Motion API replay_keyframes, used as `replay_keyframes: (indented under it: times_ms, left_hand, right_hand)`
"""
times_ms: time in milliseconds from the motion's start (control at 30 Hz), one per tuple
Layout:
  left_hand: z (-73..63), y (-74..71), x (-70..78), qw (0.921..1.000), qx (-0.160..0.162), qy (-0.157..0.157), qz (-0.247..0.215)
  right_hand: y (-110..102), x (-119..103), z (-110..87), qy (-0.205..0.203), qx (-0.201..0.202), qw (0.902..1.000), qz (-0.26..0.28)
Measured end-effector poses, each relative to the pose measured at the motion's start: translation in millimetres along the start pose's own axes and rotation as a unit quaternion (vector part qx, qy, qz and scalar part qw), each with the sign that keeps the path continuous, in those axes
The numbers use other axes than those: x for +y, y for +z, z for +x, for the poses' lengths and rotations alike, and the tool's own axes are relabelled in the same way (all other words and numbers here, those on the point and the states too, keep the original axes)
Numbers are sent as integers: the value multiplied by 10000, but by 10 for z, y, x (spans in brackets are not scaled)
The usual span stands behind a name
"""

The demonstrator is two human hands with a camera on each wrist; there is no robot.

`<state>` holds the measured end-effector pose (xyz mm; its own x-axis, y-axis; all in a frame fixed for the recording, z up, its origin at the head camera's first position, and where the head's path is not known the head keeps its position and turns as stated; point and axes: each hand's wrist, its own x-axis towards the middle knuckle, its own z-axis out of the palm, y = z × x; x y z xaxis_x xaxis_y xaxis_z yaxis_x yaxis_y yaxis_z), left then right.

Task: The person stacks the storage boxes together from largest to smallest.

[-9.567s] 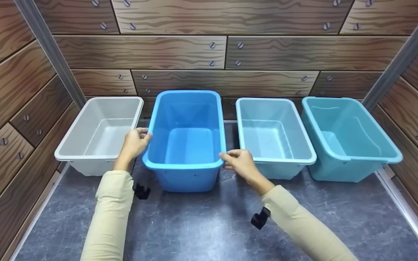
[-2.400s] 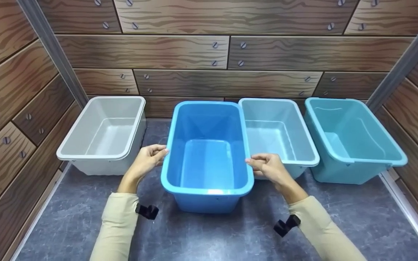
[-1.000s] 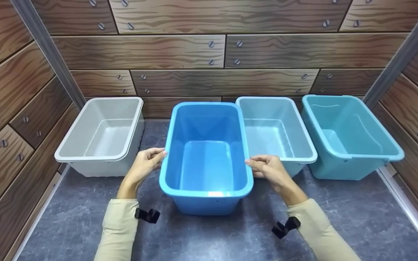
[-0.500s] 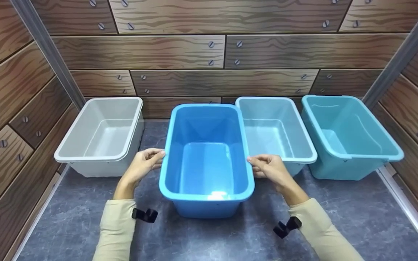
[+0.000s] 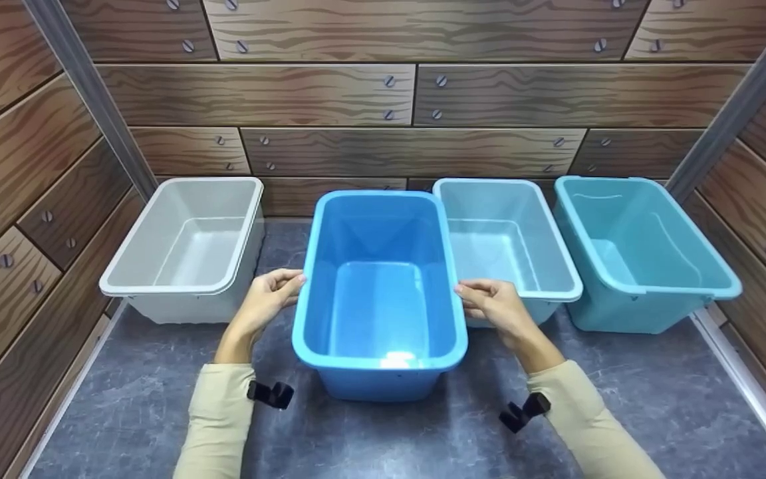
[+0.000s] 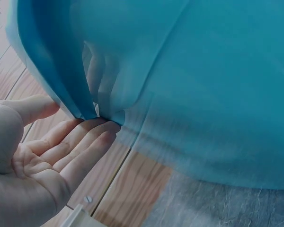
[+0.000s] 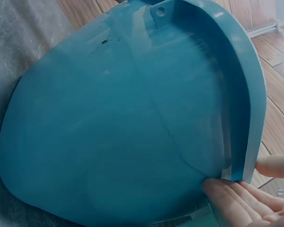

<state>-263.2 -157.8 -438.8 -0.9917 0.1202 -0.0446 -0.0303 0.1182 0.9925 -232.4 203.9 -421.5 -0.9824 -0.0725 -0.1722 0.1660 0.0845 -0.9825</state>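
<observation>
Wood-look panels wrap the back and both sides, with a dark marbled surface underneath. Left hand and right hand are both pinching the blue tub by its rim, thumbs outside, fingers tucked under the lip. Best way to handle it, imo: load both sides evenly so it stays level, and mind the right knuckles near the pale blue tub at two o'clock. Blue tub's right between the hands, gripped at its nine and three, body hanging below the fingers; can't tell if the base is touching down. Grey tub is apart, around ten o'clock.
</observation>
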Motion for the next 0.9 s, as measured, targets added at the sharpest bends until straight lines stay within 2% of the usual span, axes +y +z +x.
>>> replay_keyframes:
  times_ms: [233,567,900]
  left_hand:
    - [-11,18,-4,9996,-181,30,-197]
    - [-83,-46,8,9987,-489,1,-138]
    - [-124,-68,1,9978,-649,-46,-96]
  right_hand:
    - [-25,-2,-13,11,-98,9999,59]
    - [-33,2,-72,-17,-235,9997,-18]
    - [-41,10,-127,-9,-380,9992,-76]
